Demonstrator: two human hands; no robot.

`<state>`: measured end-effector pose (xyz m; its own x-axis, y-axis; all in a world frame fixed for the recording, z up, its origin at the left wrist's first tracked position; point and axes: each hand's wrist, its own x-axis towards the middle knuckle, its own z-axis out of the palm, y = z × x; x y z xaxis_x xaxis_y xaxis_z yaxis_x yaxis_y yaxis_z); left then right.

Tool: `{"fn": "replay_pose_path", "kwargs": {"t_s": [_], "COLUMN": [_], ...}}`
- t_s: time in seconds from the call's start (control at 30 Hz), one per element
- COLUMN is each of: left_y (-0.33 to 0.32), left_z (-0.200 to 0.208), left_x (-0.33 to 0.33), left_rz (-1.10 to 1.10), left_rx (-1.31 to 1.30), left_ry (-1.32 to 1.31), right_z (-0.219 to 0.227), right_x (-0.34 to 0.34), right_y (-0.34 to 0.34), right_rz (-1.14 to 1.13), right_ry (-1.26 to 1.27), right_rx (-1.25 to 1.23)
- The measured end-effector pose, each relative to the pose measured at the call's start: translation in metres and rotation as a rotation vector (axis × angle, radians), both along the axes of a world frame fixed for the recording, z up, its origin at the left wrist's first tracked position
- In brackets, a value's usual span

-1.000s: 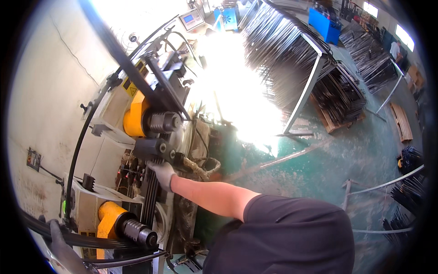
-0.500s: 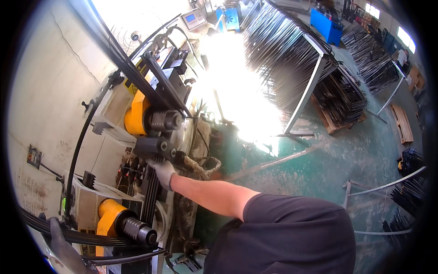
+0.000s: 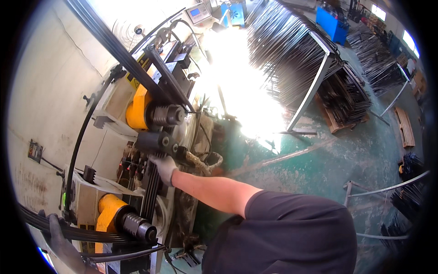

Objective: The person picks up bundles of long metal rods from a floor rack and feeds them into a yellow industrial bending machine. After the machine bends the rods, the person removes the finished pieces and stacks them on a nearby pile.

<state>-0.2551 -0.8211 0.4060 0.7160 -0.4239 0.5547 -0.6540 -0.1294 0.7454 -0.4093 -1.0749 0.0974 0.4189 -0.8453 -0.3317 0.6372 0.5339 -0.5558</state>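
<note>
My left hand, in a grey glove, is at the lower left with its fingers wrapped round a bundle of black bars. These bars run right toward the lower yellow machine arm and its ridged roller. My right hand, in a pale glove, grips upright black bars just below a dark two-holed block; its fingertips are partly hidden. Above that block sits the upper yellow arm with a second ridged roller.
Long black bars slant across the upper left, beside a control box with a screen. A rack of dark rods stands beyond a bright glare. Pallets and metal frames are on the right.
The long bars at the upper left have swung to the left at their top ends. Both hands keep their grip with little movement; the whole view has shifted slightly.
</note>
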Motion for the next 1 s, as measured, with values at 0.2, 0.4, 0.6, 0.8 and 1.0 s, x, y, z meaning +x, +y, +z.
{"fn": "replay_pose_path", "kwargs": {"t_s": [0.2, 0.4, 0.6, 0.8, 1.0], "left_y": [-0.002, 0.004, -0.005, 0.026, 0.041], "left_z": [-0.003, 0.004, 0.001, 0.000, 0.004], "left_x": [0.012, 0.010, 0.003, 0.019, 0.017], "left_rz": [-0.011, 0.004, 0.077, 0.030, -0.091], "left_rx": [0.075, 0.119, 0.044, 0.031, 0.062], "left_ry": [-0.185, -0.176, -0.111, 0.039, 0.079], "right_z": [-0.011, 0.006, -0.004, -0.030, -0.069], "right_x": [0.003, -0.003, -0.008, 0.008, 0.007], "right_y": [-0.010, 0.001, -0.008, -0.004, -0.015], "right_rz": [0.004, 0.002, 0.024, 0.015, 0.088], "right_ry": [-0.130, -0.043, -0.152, -0.112, -0.136], "right_rx": [0.051, 0.047, 0.018, 0.041, -0.038]}}
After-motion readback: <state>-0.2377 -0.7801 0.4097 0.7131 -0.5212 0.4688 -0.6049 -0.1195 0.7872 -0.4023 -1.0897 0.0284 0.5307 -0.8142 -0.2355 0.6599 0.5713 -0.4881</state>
